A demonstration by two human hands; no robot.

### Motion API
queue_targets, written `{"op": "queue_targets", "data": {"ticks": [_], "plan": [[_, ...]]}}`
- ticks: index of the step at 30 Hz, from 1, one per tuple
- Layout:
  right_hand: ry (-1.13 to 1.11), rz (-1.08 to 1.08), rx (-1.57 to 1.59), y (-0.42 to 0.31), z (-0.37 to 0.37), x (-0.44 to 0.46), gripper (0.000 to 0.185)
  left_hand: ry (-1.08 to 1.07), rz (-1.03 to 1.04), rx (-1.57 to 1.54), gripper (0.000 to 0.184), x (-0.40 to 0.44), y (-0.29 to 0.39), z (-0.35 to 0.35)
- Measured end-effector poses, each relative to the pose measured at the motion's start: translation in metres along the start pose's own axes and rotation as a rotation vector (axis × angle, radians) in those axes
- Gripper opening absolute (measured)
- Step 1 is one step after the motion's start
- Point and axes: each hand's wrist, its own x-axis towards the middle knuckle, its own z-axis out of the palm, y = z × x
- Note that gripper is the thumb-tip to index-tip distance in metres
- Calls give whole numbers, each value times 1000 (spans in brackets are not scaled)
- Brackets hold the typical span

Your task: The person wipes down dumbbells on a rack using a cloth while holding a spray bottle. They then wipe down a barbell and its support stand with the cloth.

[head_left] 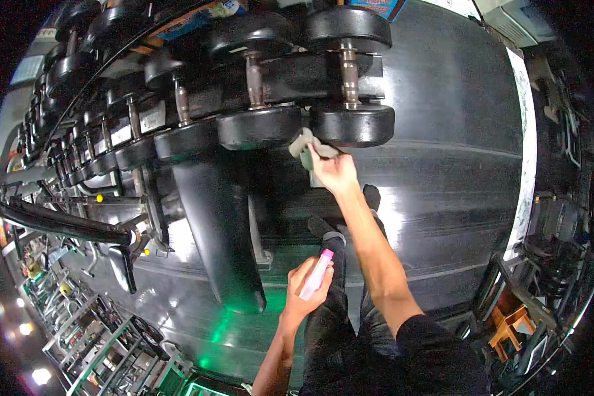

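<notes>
My right hand (336,173) is closed on a pale grey cloth (301,144). The cloth is at the lower front of two black dumbbells, by the gap between the end one (353,125) and its neighbour (259,128); whether it presses on either is unclear. Lower down, over my legs, my left hand (305,290) wraps round a small pale-pink bottle (317,276) with a brighter pink top. The bottle is tilted, top away from me.
Several more dumbbells line the two-tier rack (290,79) towards the left. A black padded bench (218,231) stands below it. Gym machines (112,336) fill the lower left, and a wooden stool (508,330) is at the right. Dark flooring (449,165) extends to the right.
</notes>
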Motion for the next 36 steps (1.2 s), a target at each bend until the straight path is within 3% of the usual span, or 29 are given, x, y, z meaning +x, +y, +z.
{"op": "queue_targets", "data": {"ticks": [1, 3, 6, 7, 9, 11, 12, 15, 18, 25, 28, 32, 36], "plan": [[86, 26, 3, -1, 2, -12, 28, 6, 2, 1, 9, 1, 1, -3], [-130, 84, 15, -11, 2, -40, 28, 9, 39, -6, 9, 3, 2, -8], [-100, 52, -31, -25, 34, -87, 27, 16, 16, -39, 9, 5, 2, -17], [-21, -133, -140, -27, 38, -97, 28, 21, 41, -3, 8, 5, 0, -21], [-157, -50, -183, -36, 40, -125, 30, 39, 0, -55, 9, 4, -3, -26], [106, -404, -345, -29, 49, -147, 32, 74, 137, -56, 10, 2, -19, -30], [40, -473, -467, -30, 47, -158, 37, 116, 185, -9, 13, 2, -20, -34], [-8, -512, -619, -35, 41, -199, 46, 220, 260, -12, 17, 6, -19, -36], [38, -575, -635, -33, 26, -222, 56, 284, 92, -142, 10, 12, -17, -29], [-47, -205, -604, -74, -49, -232, 46, 318, -56, -214, 5, 17, -49, -9], [80, -242, -669, -77, -66, -242, 43, 333, -46, -238, 8, 15, -62, 0], [81, -237, -620, -80, -82, -250, 45, 312, -138, -271, 8, 16, -74, 9], [86, -245, -662, -112, -115, -235, 45, 401, -99, -260, 8, 28, -89, 19]]}}
